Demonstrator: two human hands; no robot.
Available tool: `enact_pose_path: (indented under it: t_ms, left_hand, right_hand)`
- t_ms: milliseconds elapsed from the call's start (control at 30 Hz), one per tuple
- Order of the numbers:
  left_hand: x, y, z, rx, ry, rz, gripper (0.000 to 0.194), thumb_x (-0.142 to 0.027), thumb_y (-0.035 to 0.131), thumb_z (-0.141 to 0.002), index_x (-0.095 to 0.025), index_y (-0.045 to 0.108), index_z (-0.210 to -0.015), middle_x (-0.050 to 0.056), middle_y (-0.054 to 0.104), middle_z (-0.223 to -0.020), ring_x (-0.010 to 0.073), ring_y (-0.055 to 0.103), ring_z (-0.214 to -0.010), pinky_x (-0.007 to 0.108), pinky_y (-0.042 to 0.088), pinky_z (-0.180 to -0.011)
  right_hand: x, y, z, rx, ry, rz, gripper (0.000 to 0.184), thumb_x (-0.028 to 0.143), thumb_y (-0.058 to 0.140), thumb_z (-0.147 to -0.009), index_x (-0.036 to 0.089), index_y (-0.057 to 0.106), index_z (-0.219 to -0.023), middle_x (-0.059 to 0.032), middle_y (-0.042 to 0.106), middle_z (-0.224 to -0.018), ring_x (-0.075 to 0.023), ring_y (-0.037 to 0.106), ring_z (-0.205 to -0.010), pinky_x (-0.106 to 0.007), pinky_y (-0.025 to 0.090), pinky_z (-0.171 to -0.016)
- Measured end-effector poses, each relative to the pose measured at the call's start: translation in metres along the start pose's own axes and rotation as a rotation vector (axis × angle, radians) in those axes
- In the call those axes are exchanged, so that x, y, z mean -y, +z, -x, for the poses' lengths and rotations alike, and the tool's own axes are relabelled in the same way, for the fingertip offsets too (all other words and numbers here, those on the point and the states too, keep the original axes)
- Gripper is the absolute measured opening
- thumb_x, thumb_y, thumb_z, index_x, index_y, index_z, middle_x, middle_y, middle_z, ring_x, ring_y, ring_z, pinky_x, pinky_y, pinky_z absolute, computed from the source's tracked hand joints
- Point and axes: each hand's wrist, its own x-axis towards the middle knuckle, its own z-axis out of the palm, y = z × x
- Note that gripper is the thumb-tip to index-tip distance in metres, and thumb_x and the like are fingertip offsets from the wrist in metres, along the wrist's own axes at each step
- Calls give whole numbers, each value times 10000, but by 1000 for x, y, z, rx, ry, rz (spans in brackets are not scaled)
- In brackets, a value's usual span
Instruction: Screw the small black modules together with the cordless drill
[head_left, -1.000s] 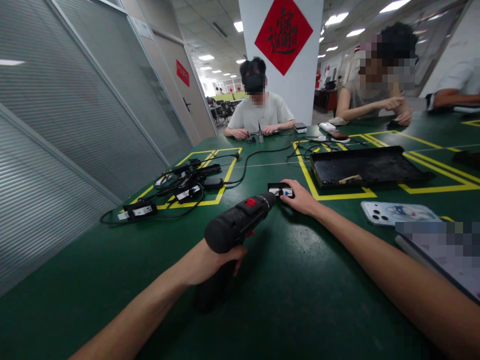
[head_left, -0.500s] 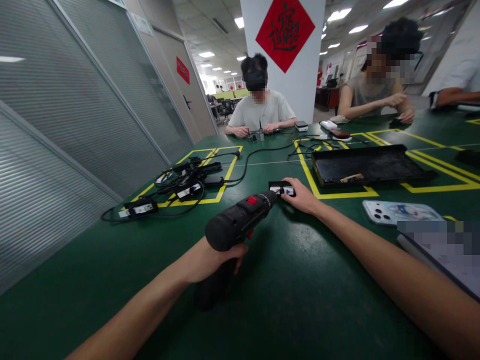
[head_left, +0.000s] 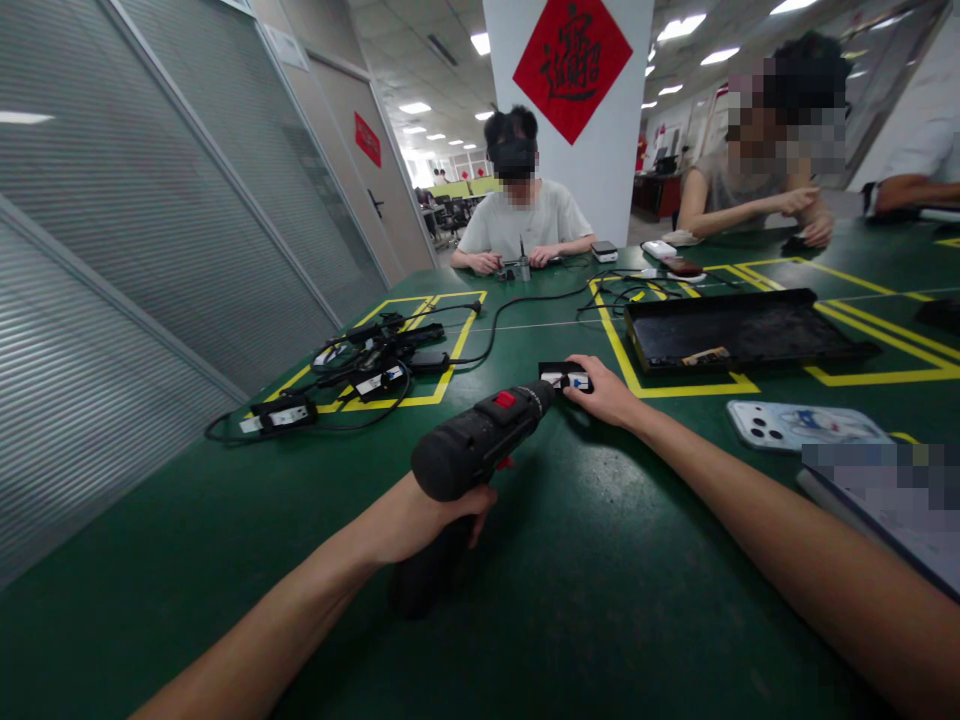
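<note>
My left hand is wrapped round the grip of a black cordless drill with red switches. The drill points away and to the right, its front end reaching a small black box-like part with a white label and a bit of blue. My right hand grips the right end of that part, thumb and fingers closed about it against the green table. The drill hides the exact contact of its tip with the part.
Black power adapters and cables lie in a tangle at the left. A shallow black tray stands at the right, with a phone and a tablet-like device nearer me. Co-workers sit across the green table.
Both hands, the drill and the black part stay almost in place. The view shifts very slightly, and the co-worker at the right has moved a little.
</note>
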Motion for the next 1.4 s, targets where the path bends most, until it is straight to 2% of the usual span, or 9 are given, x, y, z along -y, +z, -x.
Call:
enact_pose_path:
  t_ms: [233, 433, 567, 767, 1033, 1400]
  left_hand:
    - [-4, 2, 1, 9, -25, 13, 436, -329, 580, -801, -143, 514, -1190, -1, 576, -670, 143, 558, -586, 307, 473, -606]
    - [-3, 1, 1, 8, -23, 1, 306, -344, 573, -801, -118, 596, -1006, 13, 571, -663, 141, 554, -595, 308, 475, -615]
    - [-7, 2, 1, 23, -41, 60, 381, -309, 586, -788, -137, 507, -1118, -9, 564, -677, 137, 557, -592, 306, 479, -601]
    - [-11, 3, 0, 28, -43, 101, 357, -289, 602, -771, -148, 466, -1069, -24, 558, -665, 144, 566, -586, 305, 485, -570]
    - [-7, 1, 1, 11, -47, 31, 257, -312, 594, -786, -112, 565, -944, 26, 592, -649, 152, 575, -598, 297, 472, -589]
    - [-5, 1, 1, 27, -22, 37, 358, -331, 592, -792, -152, 561, -1100, 11, 590, -680, 151, 569, -605, 290, 464, -590]
  right_hand:
    - [0, 0, 0, 5, 3, -6, 492, 333, 573, -788, 224, 457, -1254, -78, 523, -1183, -242, 548, -1080, -386, 430, -944]
    - [0, 0, 0, 11, 9, -12, 500, 340, 574, -791, 214, 454, -1259, -81, 525, -1162, -237, 554, -1063, -381, 429, -947]
    - [-1, 0, -1, 22, 17, -22, 494, 366, 576, -800, 225, 455, -1258, -75, 521, -1174, -233, 553, -1073, -383, 430, -950]
    - [-2, -1, -3, 36, 37, -35, 488, 408, 575, -815, 249, 470, -1263, -73, 518, -1213, -240, 542, -1112, -396, 421, -965]
    - [0, -3, -4, 51, 67, -52, 482, 408, 586, -813, 269, 498, -1266, -64, 535, -1186, -241, 553, -1086, -405, 424, -959]
    - [0, -4, -6, 63, 79, -74, 493, 393, 597, -805, 245, 505, -1266, -75, 532, -1222, -245, 537, -1126, -408, 406, -986]
